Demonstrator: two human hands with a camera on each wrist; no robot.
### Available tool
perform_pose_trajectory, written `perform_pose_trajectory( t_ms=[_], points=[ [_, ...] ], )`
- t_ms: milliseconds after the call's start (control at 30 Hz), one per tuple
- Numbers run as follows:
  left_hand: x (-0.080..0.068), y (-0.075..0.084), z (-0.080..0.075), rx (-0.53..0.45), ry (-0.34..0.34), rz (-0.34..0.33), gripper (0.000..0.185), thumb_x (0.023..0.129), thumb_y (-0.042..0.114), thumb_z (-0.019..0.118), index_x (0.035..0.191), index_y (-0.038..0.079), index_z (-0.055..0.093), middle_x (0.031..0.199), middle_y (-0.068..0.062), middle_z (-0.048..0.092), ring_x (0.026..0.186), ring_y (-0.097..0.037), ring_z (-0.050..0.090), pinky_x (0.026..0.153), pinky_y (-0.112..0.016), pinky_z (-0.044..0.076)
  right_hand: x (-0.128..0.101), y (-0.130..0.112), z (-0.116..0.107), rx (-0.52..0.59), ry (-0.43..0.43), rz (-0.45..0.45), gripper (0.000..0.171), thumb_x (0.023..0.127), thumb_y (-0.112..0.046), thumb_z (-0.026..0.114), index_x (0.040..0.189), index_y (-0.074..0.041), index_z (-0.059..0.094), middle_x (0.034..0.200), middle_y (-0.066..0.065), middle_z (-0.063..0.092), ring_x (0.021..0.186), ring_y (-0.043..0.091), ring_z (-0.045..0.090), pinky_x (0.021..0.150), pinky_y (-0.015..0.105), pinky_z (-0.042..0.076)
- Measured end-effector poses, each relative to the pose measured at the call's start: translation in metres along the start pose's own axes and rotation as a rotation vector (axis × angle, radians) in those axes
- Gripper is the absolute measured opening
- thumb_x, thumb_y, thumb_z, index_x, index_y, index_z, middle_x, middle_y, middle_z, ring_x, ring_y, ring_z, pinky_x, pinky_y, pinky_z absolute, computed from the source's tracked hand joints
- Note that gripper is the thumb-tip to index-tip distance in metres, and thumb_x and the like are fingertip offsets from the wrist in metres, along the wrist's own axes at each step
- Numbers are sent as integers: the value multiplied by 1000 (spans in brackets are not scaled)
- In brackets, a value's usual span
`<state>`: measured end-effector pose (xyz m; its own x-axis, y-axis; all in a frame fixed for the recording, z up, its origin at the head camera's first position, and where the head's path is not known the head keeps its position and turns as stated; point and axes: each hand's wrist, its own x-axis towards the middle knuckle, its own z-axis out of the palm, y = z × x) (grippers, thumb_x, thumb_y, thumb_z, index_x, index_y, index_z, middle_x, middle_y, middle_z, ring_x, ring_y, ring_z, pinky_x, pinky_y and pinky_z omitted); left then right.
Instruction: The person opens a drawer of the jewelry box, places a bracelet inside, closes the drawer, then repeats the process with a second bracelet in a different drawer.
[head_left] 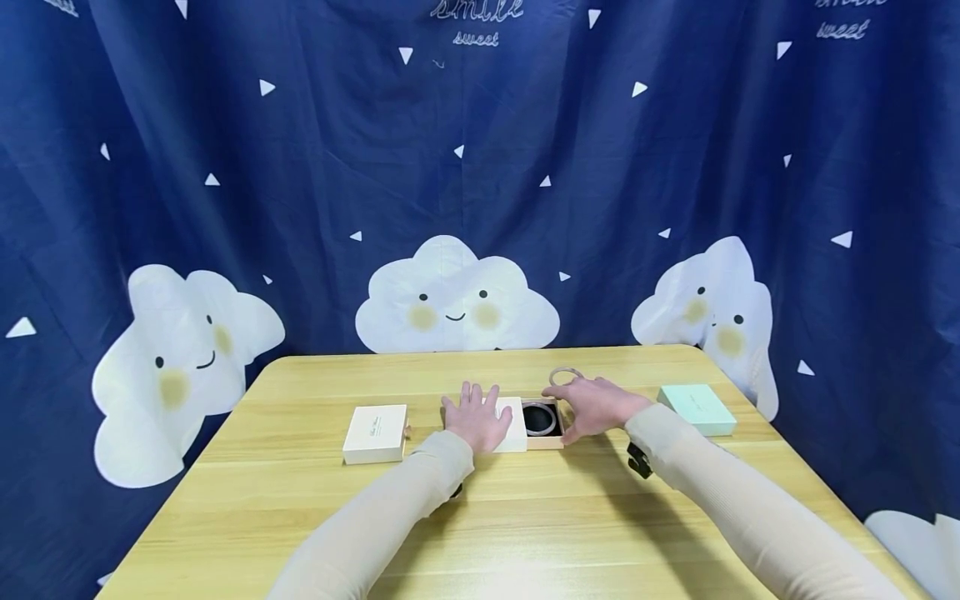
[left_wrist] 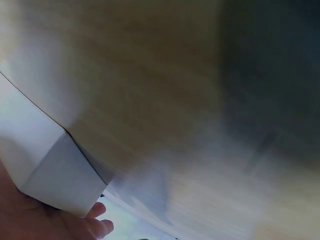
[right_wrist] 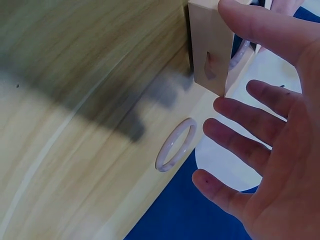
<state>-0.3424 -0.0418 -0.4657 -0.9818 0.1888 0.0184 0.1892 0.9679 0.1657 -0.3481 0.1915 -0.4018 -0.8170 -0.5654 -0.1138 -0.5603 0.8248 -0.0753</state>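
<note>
My left hand [head_left: 477, 419] lies across the top of a white sleeve box [head_left: 514, 430], fingers spread and reaching past its far edge. The left wrist view shows the pale box side [left_wrist: 65, 172] against that hand. Out of the sleeve's right end stands a pink drawer [right_wrist: 210, 50] with a dark lining and a pale bangle [head_left: 553, 421] inside. My right hand [head_left: 596, 406] spans the drawer's front, with thumb and index finger at opposite corners and the other fingers extended. A second pale bangle [right_wrist: 161, 159] lies on the table just beyond the right hand.
A closed white box [head_left: 377, 433] with a small pull tab sits left of my left hand. At the table's right side lies a mint-green box [head_left: 697, 408]. The wooden table [head_left: 300, 517] ends at a blue curtain [head_left: 465, 192] with cloud prints.
</note>
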Motion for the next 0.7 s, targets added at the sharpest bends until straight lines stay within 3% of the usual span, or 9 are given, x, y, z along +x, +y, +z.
perform_pose_trajectory(
  t_ms=[200,700],
  points=[
    [2,-1,2,-19,-8,-3,65,104,56,25,158,22,34,163,-17,32,154,-37,20,114,-73,19,0,1,3,29,8,1,90,70,-44,90,148,-22,50,139,8,62,121,29,60,100,65,44],
    [0,-3,0,-48,-9,9,64,104,53,26,158,20,35,163,-19,30,155,-38,18,115,-72,18,4,5,8,72,23,-15,90,70,-43,91,147,-20,51,137,6,64,119,27,62,98,64,47]
  ],
)
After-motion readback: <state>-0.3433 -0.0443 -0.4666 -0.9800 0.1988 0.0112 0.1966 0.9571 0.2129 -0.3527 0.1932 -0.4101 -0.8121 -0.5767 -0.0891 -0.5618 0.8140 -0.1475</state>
